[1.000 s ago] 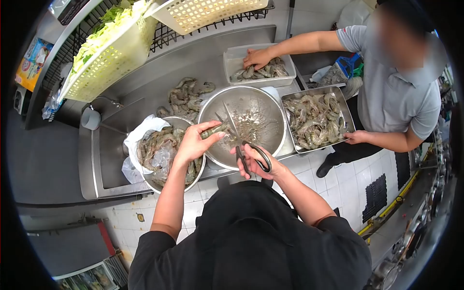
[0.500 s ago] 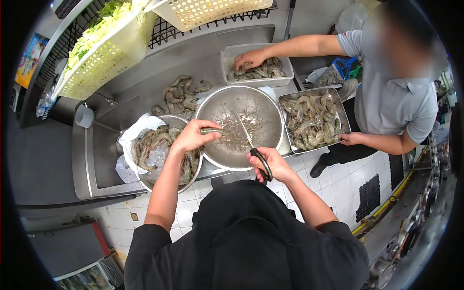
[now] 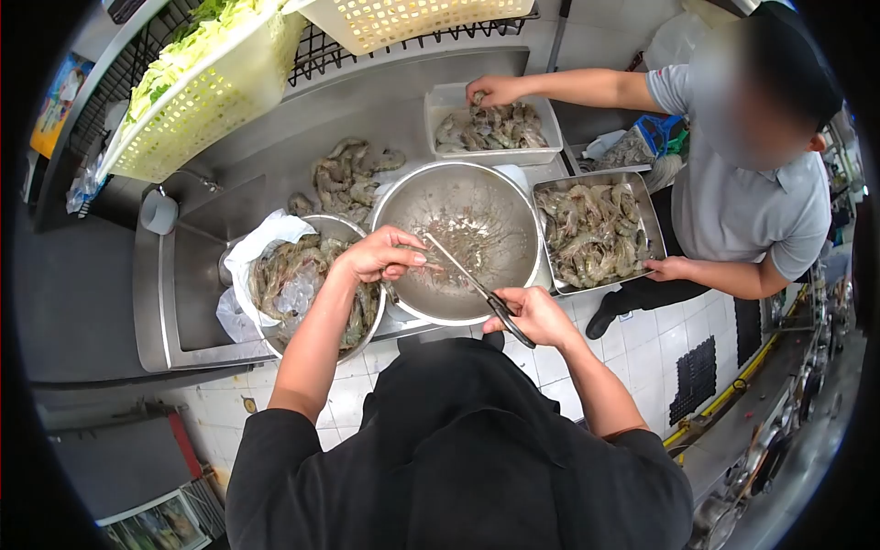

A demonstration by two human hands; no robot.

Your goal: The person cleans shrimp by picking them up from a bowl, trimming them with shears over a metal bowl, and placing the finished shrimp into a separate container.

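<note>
Scissors (image 3: 477, 291) in the gripping right hand (image 3: 532, 314) point their blades up-left toward what seems a shrimp (image 3: 417, 263) pinched by the left hand (image 3: 380, 255), over the steel bowl's (image 3: 513, 197) near-left rim.

Black-handled scissors (image 3: 477, 291) slant from near right to far left, shut blades over the big steel bowl (image 3: 513, 197), tips meeting a small grey shrimp (image 3: 410, 266).

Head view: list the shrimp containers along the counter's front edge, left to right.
Round metal bowl lined with white plastic, full of shrimp → large round steel bowl holding trimmings → rectangular steel tray of shrimp.
</note>
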